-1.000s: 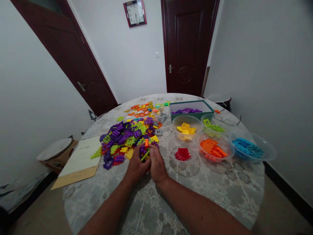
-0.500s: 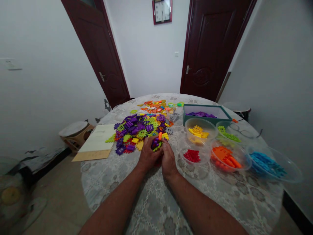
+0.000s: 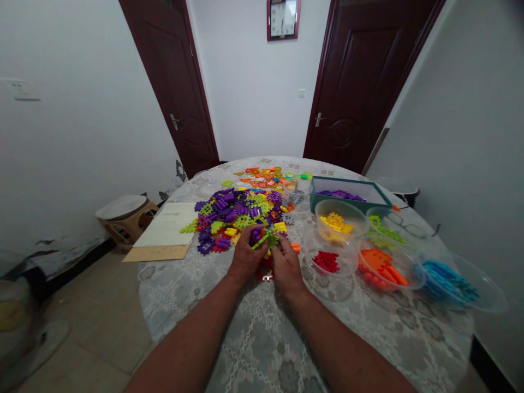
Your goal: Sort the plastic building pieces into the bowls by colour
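Observation:
Close together at the table's front middle, both hands are closed on small plastic interlocking building pieces. My left hand grips a cluster of green and purple pieces, partly covered by its fingers. Pinched in my right hand is a lime-green toothed piece that meets the cluster; whether they are joined I cannot tell. An orange piece shows beside the right fingers. Below the hands a red piece is partly visible. Just beyond them lies a mixed heap of mostly purple and green pieces.
Clear bowls on the right hold sorted pieces: yellow, red, orange, blue and green. A dark green box contains purple ones. Glasses lie at the right; a paper pad at the left.
The orange piece that stood up between my hands now shows at the right fingers' far side. A green piece has come into view between the fingertips, and the hands have parted slightly.

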The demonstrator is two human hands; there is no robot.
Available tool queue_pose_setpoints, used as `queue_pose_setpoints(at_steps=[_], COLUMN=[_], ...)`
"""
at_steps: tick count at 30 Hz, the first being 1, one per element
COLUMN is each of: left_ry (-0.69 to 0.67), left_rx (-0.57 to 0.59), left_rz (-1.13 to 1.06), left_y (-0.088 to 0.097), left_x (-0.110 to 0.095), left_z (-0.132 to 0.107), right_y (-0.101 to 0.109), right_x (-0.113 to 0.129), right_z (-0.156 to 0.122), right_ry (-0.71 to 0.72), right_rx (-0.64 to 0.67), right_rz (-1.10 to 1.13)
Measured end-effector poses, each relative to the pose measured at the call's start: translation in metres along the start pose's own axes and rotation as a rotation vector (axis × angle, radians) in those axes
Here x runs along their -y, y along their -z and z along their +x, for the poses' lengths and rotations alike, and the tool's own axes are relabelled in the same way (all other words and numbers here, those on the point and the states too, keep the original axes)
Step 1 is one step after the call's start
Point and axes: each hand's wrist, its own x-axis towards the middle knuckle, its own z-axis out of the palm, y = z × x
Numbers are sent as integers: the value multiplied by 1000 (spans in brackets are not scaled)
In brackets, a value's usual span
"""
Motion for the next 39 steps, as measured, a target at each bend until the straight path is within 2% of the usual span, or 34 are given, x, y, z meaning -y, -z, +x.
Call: queue_pose_setpoints(at_steps=[8,14,18,26,29,32,34,37,39], left_ry=[138,338,458,632,679,751,741,691,655], left_rx=[-58,-99,-20,252,294,214,167,279,372], left_rz=[-211,-527,-842,-1096,-1101,-1045,-1020,-1012,-1016], left_y=[11,19,22,36,38,39,40,43,44], left_x=[2,5,9,8,10,15,16,14,9], left_z=[13,22,24,23,22,24,26,28,27], right_y=[-3,-7,-7,0,0,-1,3,19,40], right_x=[-4,1,4,9,20,40,57,86,106], right_z=[2,-1,-2,-7,-14,-16,-15,-10,-6], right_ry=[-167,-217,-206,-176,-114,1,86,166,185], right_rx=[-34,-72,-74,-63,-61,-8,44,87,64], right_rz=[236,311,310,106,0,-74,-136,-252,-323])
